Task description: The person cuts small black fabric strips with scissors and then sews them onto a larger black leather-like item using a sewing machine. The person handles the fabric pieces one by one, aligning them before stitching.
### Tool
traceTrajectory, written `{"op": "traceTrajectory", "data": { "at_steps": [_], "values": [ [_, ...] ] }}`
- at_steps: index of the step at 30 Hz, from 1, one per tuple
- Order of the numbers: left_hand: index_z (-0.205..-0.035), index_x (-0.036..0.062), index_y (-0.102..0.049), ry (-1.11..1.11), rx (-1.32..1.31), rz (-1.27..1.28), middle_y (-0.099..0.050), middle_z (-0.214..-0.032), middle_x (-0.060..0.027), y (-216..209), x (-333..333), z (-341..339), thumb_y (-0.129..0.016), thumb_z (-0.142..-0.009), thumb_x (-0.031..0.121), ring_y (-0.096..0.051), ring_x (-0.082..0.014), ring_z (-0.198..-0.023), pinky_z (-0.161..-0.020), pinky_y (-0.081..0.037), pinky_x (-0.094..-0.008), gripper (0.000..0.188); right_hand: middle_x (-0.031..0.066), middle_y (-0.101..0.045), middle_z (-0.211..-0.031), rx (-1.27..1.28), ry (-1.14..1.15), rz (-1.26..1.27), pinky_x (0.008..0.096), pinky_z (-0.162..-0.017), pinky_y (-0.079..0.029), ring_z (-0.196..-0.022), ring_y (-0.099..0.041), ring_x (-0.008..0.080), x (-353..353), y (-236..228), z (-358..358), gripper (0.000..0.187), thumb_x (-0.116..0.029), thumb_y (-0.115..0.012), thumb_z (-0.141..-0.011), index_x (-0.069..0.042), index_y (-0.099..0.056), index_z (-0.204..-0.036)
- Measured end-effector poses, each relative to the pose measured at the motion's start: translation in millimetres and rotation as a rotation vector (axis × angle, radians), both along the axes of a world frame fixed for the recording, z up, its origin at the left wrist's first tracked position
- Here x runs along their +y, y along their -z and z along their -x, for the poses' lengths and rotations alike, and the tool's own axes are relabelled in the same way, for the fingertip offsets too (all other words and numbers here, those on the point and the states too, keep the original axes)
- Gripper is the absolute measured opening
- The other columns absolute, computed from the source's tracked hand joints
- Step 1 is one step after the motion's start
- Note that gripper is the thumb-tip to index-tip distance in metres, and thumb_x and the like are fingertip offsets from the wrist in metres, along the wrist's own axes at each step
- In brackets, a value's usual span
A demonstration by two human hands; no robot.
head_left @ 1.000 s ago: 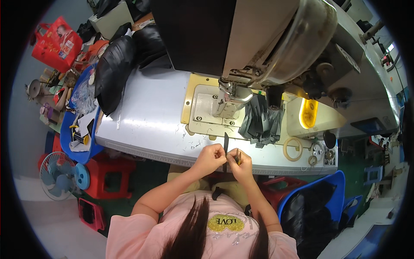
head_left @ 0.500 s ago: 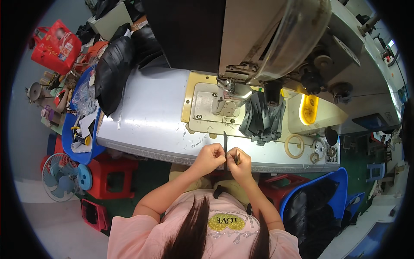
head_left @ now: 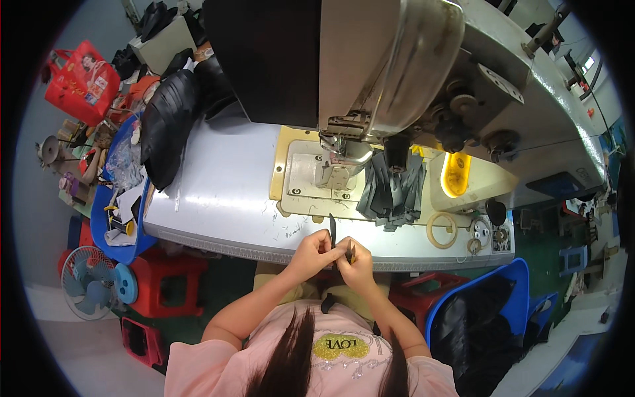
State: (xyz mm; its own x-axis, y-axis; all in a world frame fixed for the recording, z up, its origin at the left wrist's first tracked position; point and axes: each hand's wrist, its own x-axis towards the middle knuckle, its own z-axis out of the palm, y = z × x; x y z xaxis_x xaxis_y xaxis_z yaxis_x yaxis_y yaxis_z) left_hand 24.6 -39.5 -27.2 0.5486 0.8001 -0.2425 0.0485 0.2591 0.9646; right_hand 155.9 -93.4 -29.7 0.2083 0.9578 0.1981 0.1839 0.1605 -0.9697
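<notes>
Both my hands are close together over the front edge of the sewing table [head_left: 218,215]. My left hand [head_left: 311,257] is closed in a pinch on a narrow black strip [head_left: 333,228], whose free end points up toward the sewing machine. Against it, my right hand [head_left: 357,270] is closed around small dark thread snips [head_left: 351,251], their pointed tips showing above the fingers. The strip's lower part is mostly hidden by my fingers. Beyond my hands, the presser foot area [head_left: 334,173] of the sewing machine [head_left: 377,73] stands over its metal plate. A bunch of black strips [head_left: 393,192] lies right of it.
A cream ring [head_left: 441,229] and bobbin parts [head_left: 481,233] lie at the table's right. Black material [head_left: 165,126] rests at the far left. Blue bins [head_left: 119,255] [head_left: 519,281] flank the table, with red stools [head_left: 169,284] and a fan [head_left: 89,283] on the left.
My hands have come closer together and now touch around the strip. The whole view has shifted slightly, so the machine and table appear lower and farther left.
</notes>
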Motion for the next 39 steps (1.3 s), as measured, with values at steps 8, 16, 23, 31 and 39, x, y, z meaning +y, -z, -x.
{"op": "traceTrajectory", "data": {
  "at_steps": [8, 16, 23, 31, 39],
  "values": [
    [-0.074, 0.0042, -0.041, 0.026, 0.067, -0.228, -0.046, -0.061, 0.0004, -7, -2, -6, -0.058, -0.087, 0.014, -0.041, -0.0049, -0.056, -0.048, -0.036, -0.0209, 0.024, 0.005, -0.051, -0.065, 0.08, 0.071, -0.003, 0.0234, -0.051, -0.038, -0.055, -0.044, 0.0097, -3, 4, 1, 0.005, 0.007, -0.054, -0.074, 0.002, -0.053, -0.073],
    [-0.075, 0.0012, -0.041, -0.099, 0.224, -0.473, -0.043, -0.057, -0.0067, -13, -6, -8, -0.053, -0.088, 0.012, -0.041, -0.0122, -0.051, -0.047, -0.035, -0.028, 0.021, 0.0011, -0.048, -0.063, 0.054, 0.169, -0.092, 0.0212, -0.049, -0.036, -0.054, -0.04, 0.0058, -2, 0, -4, 0.012, 0.007, -0.053, -0.076, -0.001, -0.048, -0.068],
    [-0.072, 0.0041, -0.043, -0.492, 0.079, -0.305, -0.047, -0.059, -0.0004, -4, 57, 54, -0.053, -0.089, 0.009, -0.047, -0.0058, -0.05, -0.045, -0.039, -0.0216, 0.02, -0.0009, -0.051, -0.068, 0.069, 0.452, -0.027, 0.0237, -0.061, -0.04, -0.066, -0.046, 0.0077, 36, -21, -117, 0.008, -0.006, -0.054, -0.08, -0.002, -0.054, -0.073],
    [-0.071, 0.0051, -0.045, -0.21, -0.108, -0.087, -0.05, -0.06, 0.001, -27, 31, 9, -0.056, -0.088, 0.011, -0.047, -0.005, -0.052, -0.048, -0.039, -0.0207, 0.022, 0.0056, -0.06, -0.076, -0.215, 0.477, -0.148, 0.0252, -0.064, -0.045, -0.069, -0.054, 0.0116, 72, -48, -117, 0.013, -0.006, -0.061, -0.081, 0.004, -0.058, -0.09],
    [-0.072, 0.005, -0.045, -0.15, -0.114, -0.071, -0.05, -0.06, 0.0006, -3, 19, -20, -0.056, -0.089, 0.013, -0.047, -0.0046, -0.052, -0.047, -0.039, -0.0205, 0.021, -0.0013, -0.055, -0.071, 0.228, -0.048, 0.412, 0.0209, -0.056, -0.041, -0.064, -0.048, 0.0049, 4, -22, -24, 0.021, -0.009, -0.067, -0.079, 0.002, -0.06, -0.096]
  ]
}}
